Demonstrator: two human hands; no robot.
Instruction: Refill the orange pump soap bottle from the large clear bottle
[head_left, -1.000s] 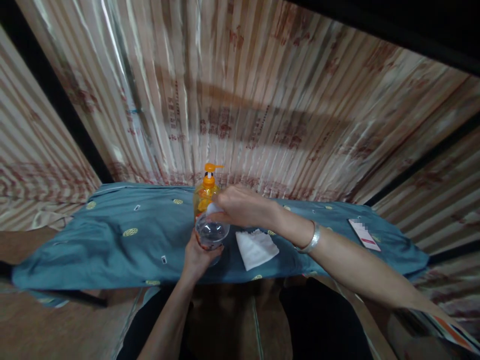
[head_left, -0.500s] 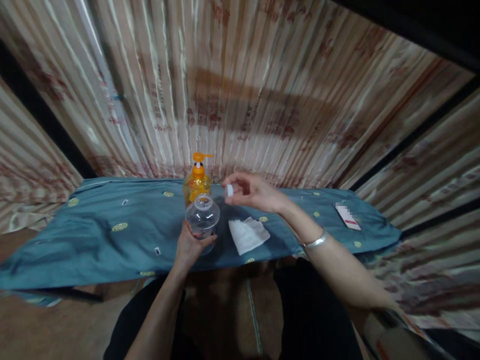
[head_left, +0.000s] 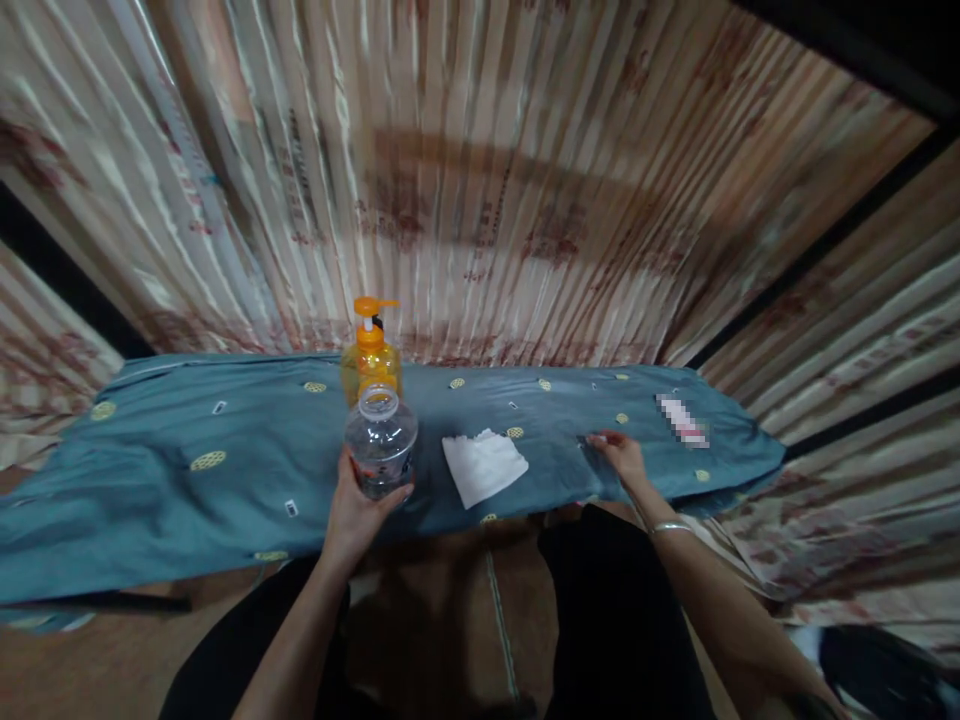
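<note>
My left hand (head_left: 360,510) is wrapped round the lower part of a clear plastic bottle (head_left: 381,440), which stands upright with its round mouth uncovered. Right behind that bottle is a yellow pump bottle (head_left: 369,360) with an orange pump head. Off to the right, my right hand (head_left: 619,458) is low over the cloth with its fingers drawn together. Whatever lies between those fingertips is too small and blurred to make out, and the white cap is hidden from view. A folded white tissue (head_left: 484,468) lies between my two hands.
A blue-green patterned cloth (head_left: 247,410) covers the long table. Near its right end lies a phone-like white and pink object (head_left: 681,420), partly pixelated. A pleated curtain (head_left: 465,200) hangs close behind the table, and dark frame bars (head_left: 810,265) slant at both sides.
My right hand has moved right and down to the cloth, away from the bottle's mouth; the white cap it held no longer shows. My left hand keeps its hold on the clear bottle.
</note>
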